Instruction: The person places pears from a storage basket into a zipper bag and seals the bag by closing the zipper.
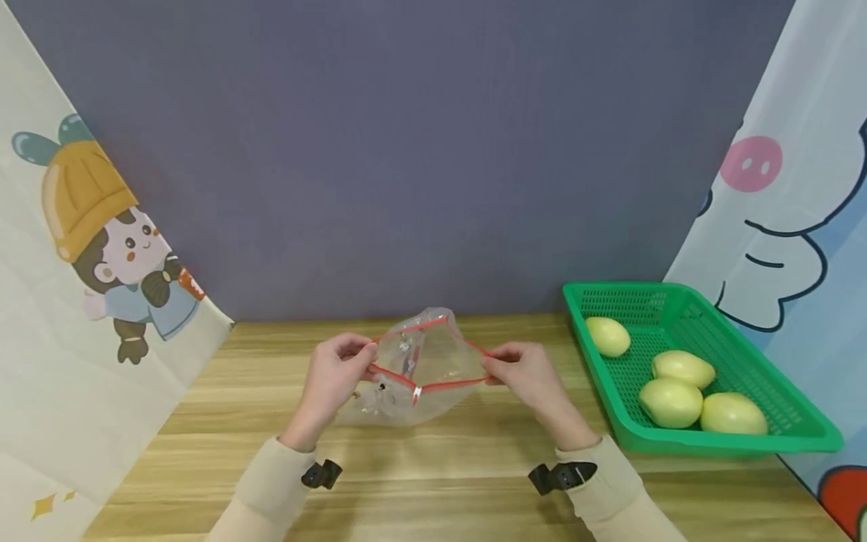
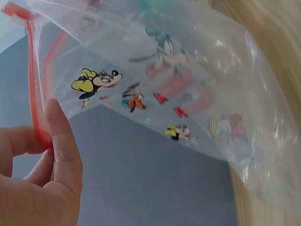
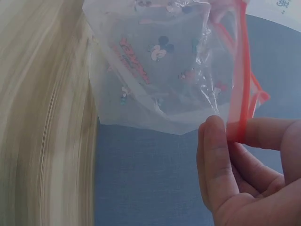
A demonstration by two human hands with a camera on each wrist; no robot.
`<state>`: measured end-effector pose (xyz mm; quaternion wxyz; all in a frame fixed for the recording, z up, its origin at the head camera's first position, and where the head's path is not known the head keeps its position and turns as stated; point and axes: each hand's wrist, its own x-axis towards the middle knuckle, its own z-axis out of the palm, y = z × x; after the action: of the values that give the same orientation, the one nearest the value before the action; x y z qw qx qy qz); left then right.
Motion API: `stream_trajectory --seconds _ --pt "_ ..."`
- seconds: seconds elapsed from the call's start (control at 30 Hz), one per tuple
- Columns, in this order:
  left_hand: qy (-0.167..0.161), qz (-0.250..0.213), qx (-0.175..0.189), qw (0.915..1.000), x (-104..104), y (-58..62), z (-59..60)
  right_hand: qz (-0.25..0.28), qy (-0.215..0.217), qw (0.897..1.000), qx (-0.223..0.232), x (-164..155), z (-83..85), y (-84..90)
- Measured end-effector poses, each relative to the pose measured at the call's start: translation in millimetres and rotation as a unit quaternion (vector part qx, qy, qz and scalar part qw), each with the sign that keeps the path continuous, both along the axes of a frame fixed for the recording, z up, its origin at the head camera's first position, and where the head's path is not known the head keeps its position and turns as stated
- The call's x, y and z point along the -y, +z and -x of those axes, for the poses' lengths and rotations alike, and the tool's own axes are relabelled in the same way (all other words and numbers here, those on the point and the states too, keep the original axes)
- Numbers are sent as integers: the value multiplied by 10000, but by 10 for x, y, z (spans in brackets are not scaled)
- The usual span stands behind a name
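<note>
A clear plastic zipper bag (image 1: 433, 406) with a red zip edge and cartoon prints is held above the table, its mouth spread wide. My left hand (image 1: 339, 373) pinches the left end of the red edge between thumb and fingers. At the opposite end, my right hand (image 1: 524, 373) pinches the same edge. A white slider (image 1: 416, 391) sits on the near side of the mouth. In the left wrist view the bag (image 2: 188, 94) hangs away from the fingertips, showing mouse and dog figures. The right wrist view shows thumb and fingers on the red strip (image 3: 242, 84).
To the right stands a green plastic basket (image 1: 609, 406) holding several pale yellow oval fruits (image 1: 670, 403). Behind the wooden table (image 1: 433, 482) rises a grey-blue panel (image 1: 406, 150). Printed cartoon sheets flank it on both sides.
</note>
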<state>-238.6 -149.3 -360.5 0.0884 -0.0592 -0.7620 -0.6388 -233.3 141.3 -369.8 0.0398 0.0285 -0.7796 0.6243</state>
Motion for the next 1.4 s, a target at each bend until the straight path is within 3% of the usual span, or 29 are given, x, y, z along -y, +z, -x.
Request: stream_trajectory --seconds 0.13,0.33,0.5,0.9,1.4 --pt "-43 -171 -9 9998 -70 3 4 -159 84 9998 -65 -3 7 40" --pt "3 -401 164 9991 -126 -3 12 -906 131 9956 -201 -37 31 113" --pt "-88 -586 315 9977 -161 -13 35 -1197 320 9922 -136 -65 39 173" --pt "-447 -1475 768 9851 -174 -16 85 -1758 611 9825 -54 -140 5 268" --pt "-563 -2010 880 9740 -219 -8 100 -3343 786 9374 -582 -427 -116 480"
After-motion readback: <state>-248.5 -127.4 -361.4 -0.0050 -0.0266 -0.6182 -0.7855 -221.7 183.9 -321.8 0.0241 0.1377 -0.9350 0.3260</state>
